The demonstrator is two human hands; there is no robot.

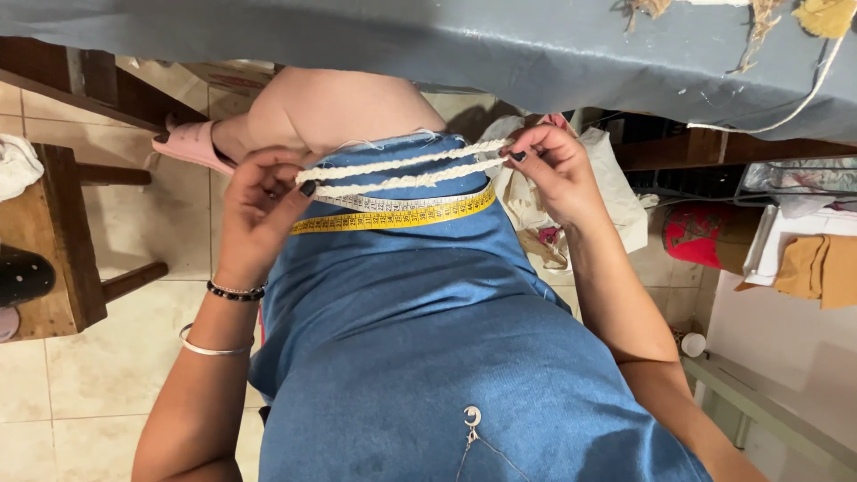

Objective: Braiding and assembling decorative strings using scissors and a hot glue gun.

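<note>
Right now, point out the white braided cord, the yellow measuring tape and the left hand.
white braided cord (406,170), head view, middle of the stretched strands between both hands.
yellow measuring tape (402,215), head view, middle of the yellow band over the blue fabric.
left hand (259,210), head view, back of the hand.

One view only: head cam, worn by the person, looking steeply down along their own body. Very near, so the lap in blue denim dress (420,357) fills centre and bottom of frame. Both forearms enter from the bottom corners; left hand (259,205) and right hand (553,170) sit mid-frame, approx. over the knee. Underside edge of a grey-covered table (446,45) runs across the top. Tiled floor (134,375) at left, wooden stool (62,232) at left edge. No 2nd view, so no overlap.
</note>
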